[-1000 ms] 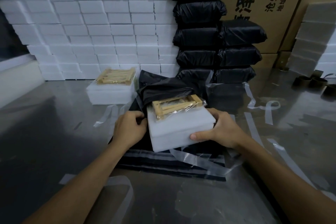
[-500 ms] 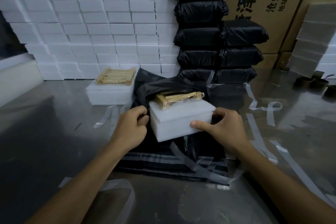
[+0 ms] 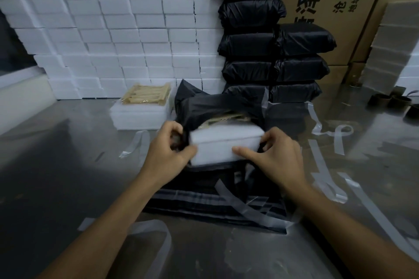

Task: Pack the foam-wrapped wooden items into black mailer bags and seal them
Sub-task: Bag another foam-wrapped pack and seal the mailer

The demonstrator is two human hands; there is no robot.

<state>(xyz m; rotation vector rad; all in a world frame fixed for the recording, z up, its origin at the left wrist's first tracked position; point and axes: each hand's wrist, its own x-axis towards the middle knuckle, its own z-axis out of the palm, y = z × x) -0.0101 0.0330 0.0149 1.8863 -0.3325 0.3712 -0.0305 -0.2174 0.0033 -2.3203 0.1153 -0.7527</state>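
1. Block (image 3: 223, 142): white foam, wooden item on top, lay partly inside the mouth of the mailer (image 3: 217, 106) on the bench (image 3: 56, 176); near end exposed.
2. Left hand (image 3: 167, 149): your fingers were curled, pinching the mailer's edge at the block's left corner.
3. Right hand (image 3: 275, 156): your thumb lay along the block's near face, fingers curled at its right corner; whether they gripped film, I could not tell.
4. Handling note: you would have done well to draw both edges evenly toward you, keeping the block square.
5. Stock: second block (image 3: 141, 108) waited to the left; sealed mailers (image 3: 272, 47) stacked behind.
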